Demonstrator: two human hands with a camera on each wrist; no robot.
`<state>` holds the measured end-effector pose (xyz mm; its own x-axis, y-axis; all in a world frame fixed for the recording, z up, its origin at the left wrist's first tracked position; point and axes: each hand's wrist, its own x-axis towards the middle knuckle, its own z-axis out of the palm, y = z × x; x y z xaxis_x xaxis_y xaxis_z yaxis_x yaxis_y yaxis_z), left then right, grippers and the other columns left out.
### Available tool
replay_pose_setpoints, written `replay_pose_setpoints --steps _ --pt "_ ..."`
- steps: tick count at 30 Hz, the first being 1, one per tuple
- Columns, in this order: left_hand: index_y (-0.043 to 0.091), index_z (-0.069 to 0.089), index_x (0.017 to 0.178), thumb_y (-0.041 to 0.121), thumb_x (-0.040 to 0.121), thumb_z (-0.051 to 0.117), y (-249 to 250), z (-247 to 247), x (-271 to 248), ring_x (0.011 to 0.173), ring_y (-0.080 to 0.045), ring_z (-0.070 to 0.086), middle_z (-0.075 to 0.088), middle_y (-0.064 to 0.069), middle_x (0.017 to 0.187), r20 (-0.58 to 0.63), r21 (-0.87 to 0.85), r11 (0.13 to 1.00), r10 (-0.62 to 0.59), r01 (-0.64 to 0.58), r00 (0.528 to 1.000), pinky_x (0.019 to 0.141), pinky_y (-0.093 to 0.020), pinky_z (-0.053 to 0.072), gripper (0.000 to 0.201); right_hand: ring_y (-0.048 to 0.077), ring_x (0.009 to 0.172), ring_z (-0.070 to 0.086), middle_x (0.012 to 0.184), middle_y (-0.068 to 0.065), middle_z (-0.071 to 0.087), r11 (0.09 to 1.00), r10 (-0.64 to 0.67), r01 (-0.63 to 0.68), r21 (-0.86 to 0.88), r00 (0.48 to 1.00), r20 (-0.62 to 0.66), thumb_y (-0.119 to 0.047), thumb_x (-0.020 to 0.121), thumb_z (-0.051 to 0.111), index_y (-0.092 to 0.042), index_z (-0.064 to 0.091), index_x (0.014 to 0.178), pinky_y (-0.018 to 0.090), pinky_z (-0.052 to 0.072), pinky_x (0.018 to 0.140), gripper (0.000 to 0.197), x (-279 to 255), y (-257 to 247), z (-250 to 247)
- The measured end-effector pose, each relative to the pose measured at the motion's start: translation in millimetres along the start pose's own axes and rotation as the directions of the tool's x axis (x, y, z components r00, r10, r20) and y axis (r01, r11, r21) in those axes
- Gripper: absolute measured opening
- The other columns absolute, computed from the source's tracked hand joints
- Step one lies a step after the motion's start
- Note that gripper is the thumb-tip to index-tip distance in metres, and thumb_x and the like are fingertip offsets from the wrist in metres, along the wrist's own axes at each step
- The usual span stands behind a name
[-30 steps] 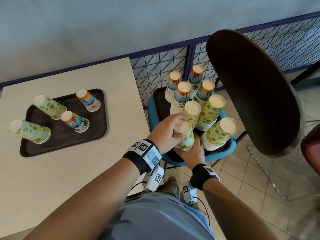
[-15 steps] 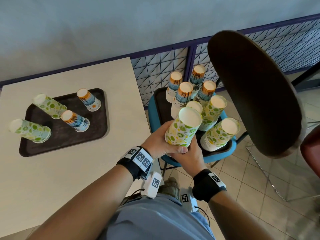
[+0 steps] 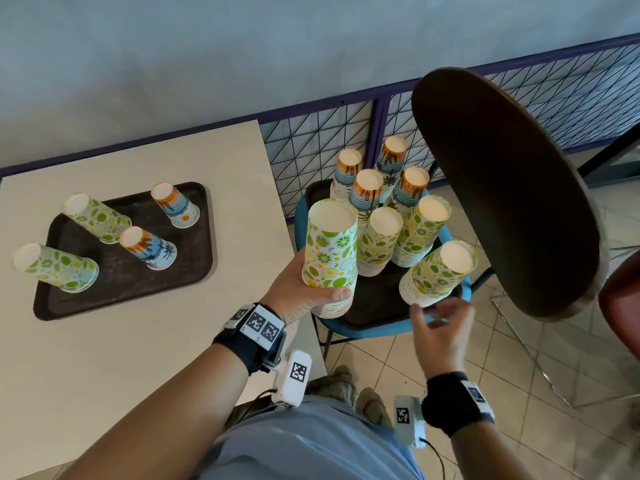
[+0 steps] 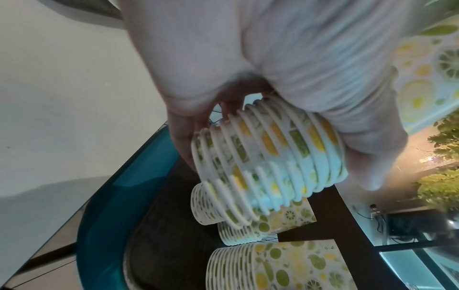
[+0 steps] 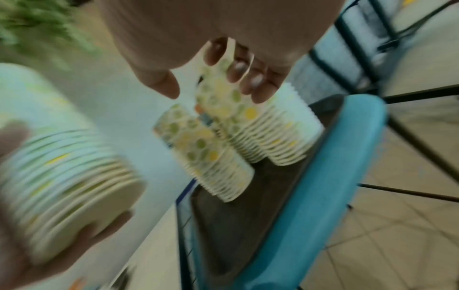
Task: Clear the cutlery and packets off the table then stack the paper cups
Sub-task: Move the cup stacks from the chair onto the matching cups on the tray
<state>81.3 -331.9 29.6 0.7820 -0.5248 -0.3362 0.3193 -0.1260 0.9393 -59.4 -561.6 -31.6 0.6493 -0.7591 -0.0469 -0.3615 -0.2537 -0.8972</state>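
Since the left hand (image 3: 298,289) has its fingers and thumb wrapped round the rims of a nested stack of lime-and-lemon printed paper cups (image 3: 329,252), held base-up, my guess is it's headed for the table at 9 o'clock. There four upside-down cups stand well apart on a dark rectangular tray (image 3: 114,289), no cutlery or packets in sight. The right hand (image 3: 441,332) is loose, fingers spread, holding nothing, near the round dark tray on the blue chair (image 3: 367,329) at 1 o'clock, which holds more stacks; probably lined up to grab one.
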Motion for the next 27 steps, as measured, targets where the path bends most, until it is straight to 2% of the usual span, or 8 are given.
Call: replay_pose_setpoints --steps 4,6,8,10,15,20,23,27 --pt "0.015 0.060 0.140 0.016 0.070 0.094 -2.3 -0.5 -2.6 0.124 -0.029 0.072 0.076 -0.009 0.131 0.000 -0.032 0.999 -0.003 0.003 1.000 0.105 -0.047 0.059 0.078 0.020 0.106 0.057 0.129 0.010 0.044 0.998 0.057 -0.057 -0.001 0.998 -0.018 -0.031 0.079 0.084 -0.023 0.038 0.133 0.044 0.058 0.089 0.071 30.3 16.6 -14.3" --pt "0.014 0.060 0.141 0.019 0.068 0.094 -2.4 1.2 -3.6 0.124 -0.030 0.072 0.076 -0.011 0.131 -0.006 -0.044 0.999 -0.006 0.006 1.000 0.105 -0.047 0.059 0.080 0.017 0.121 0.051 0.141 0.006 0.041 0.998 0.067 -0.067 -0.005 0.997 0.040 -0.032 0.077 0.087 -0.028 0.032 0.143 0.037 0.050 0.097 0.087 45.5 16.1 -10.5" --pt "0.013 0.059 0.141 0.019 0.067 0.094 -1.4 2.8 -3.7 0.124 -0.029 0.072 0.076 -0.010 0.132 -0.003 -0.053 0.999 -0.008 0.008 1.000 0.106 -0.047 0.059 0.082 0.015 0.128 0.046 0.147 0.003 0.040 0.996 0.089 -0.090 0.006 0.992 0.091 -0.034 0.074 0.090 -0.034 0.028 0.146 0.037 0.045 0.102 0.096 58.3 15.7 -3.6" --pt "0.012 0.059 0.141 0.019 0.068 0.094 0.4 3.8 -3.0 0.124 -0.029 0.072 0.076 -0.011 0.131 0.002 -0.054 0.999 -0.007 0.007 1.000 0.107 -0.049 0.059 0.082 0.014 0.126 0.050 0.142 -0.002 0.049 0.992 0.117 -0.123 0.041 0.985 0.126 -0.034 0.073 0.091 -0.033 0.031 0.146 0.039 0.046 0.103 0.094 66.2 17.5 4.1" --pt "0.012 0.058 0.143 0.018 0.071 0.094 1.4 1.0 -2.9 0.126 -0.032 0.071 0.075 -0.012 0.133 0.008 -0.034 0.999 -0.007 0.008 1.000 0.110 -0.057 0.055 0.081 0.020 0.126 0.057 0.138 -0.007 0.058 0.980 0.188 -0.194 0.033 0.972 0.143 -0.057 0.067 0.086 -0.041 0.036 0.141 0.051 0.049 0.108 0.091 73.4 28.1 21.5" --pt "0.014 0.059 0.142 0.021 0.069 0.095 -3.2 -3.7 -5.3 0.126 -0.031 0.071 0.075 -0.011 0.133 -0.014 -0.030 0.999 -0.020 0.019 1.000 0.111 -0.060 0.053 0.082 0.018 0.119 0.056 0.131 -0.008 0.057 0.988 0.156 -0.157 0.001 0.980 0.121 -0.039 0.072 0.088 -0.035 0.040 0.135 0.050 0.050 0.105 0.080 73.6 17.6 27.9" --pt "0.017 0.060 0.140 0.022 0.069 0.095 -3.9 -4.4 -6.8 0.126 -0.031 0.071 0.075 -0.010 0.133 -0.024 -0.024 1.000 -0.015 0.014 1.000 0.112 -0.060 0.053 0.079 0.021 0.124 0.054 0.135 -0.004 0.054 0.992 0.109 -0.102 -0.071 0.987 0.115 -0.046 0.061 0.088 -0.035 0.042 0.136 0.052 0.048 0.107 0.089 76.9 15.7 29.7" --pt "0.016 0.060 0.140 0.023 0.069 0.094 -0.6 -4.2 -8.5 0.125 -0.029 0.072 0.075 -0.010 0.132 -0.025 -0.028 1.000 -0.001 0.000 1.000 0.111 -0.055 0.055 0.079 0.022 0.127 0.050 0.137 -0.002 0.048 0.993 0.092 -0.080 -0.086 0.986 0.138 -0.043 0.062 0.088 -0.034 0.042 0.138 0.052 0.046 0.109 0.090 77.5 13.3 29.5"
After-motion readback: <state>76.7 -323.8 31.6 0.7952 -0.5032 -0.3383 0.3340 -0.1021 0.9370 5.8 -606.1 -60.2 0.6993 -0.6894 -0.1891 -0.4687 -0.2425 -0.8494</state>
